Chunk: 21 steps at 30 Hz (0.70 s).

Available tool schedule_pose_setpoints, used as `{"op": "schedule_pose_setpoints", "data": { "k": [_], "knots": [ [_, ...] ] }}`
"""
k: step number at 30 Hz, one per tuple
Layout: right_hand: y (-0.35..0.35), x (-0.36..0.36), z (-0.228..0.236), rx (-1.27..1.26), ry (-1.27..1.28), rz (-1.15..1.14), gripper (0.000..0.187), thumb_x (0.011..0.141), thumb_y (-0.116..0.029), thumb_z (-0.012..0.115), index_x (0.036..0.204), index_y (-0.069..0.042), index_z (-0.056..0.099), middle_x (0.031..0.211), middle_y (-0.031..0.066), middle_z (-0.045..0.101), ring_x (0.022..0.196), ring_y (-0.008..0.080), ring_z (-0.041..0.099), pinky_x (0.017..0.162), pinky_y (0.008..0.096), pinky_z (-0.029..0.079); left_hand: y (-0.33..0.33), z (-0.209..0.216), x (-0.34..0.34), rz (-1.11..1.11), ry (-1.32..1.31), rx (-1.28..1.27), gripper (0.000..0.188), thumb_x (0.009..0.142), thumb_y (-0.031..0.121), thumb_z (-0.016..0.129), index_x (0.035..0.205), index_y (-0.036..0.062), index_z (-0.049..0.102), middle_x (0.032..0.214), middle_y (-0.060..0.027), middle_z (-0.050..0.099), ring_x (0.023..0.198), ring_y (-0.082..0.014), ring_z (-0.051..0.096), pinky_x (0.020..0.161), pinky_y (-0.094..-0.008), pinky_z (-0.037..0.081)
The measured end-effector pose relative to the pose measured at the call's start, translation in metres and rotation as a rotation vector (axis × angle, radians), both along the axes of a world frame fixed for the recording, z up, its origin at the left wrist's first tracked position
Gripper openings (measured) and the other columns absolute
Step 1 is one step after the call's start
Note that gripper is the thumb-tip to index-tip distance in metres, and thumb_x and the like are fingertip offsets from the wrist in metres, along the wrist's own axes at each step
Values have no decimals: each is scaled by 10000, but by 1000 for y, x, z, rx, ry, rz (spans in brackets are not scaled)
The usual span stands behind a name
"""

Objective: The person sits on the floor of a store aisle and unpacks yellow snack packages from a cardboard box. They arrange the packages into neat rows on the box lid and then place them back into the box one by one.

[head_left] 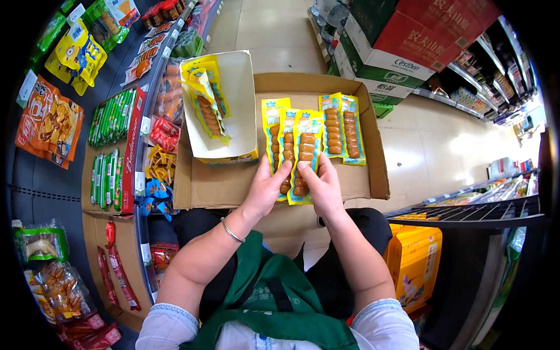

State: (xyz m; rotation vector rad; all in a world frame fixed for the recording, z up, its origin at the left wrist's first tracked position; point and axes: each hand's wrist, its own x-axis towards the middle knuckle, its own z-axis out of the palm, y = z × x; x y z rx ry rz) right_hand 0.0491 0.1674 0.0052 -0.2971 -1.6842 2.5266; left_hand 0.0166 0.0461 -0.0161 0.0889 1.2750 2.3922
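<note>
In the head view, both the left hand (265, 189) and the right hand (324, 189) grasp fanned sausage packs (308, 149) above a cardboard tray (378, 157). Handling looks partway: some packs stand in the white box (242, 96) at left; others lie loose at right. Forearms converge from the near side, thumbs on top, fingers mostly hidden.

The sausage packs (306, 146) hide most of the fingers (283, 171), and the red cartons (434, 32) are cut off above.
</note>
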Motion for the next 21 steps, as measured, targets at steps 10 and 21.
{"op": "schedule_pose_setpoints", "data": {
  "k": [10,21],
  "knots": [
    [-4,1,0,-114,-13,4,267,890,-75,574,1132,-7,485,958,37,593,829,76,562,734,237,481,0,-1,-2,-25,-20,-14,344,986,228,404,1279,52,369,1241,-77,494,1137,-150,486,970,-314,399],
    [31,-6,13,-127,25,-82,249,906,-63,530,1146,-18,483,1051,71,602,923,118,595,807,287,495,-1,-4,-1,-71,66,-47,394,997,233,361,1337,40,316,1278,-80,464,1163,-155,463,988,-319,373]
  ]
}}
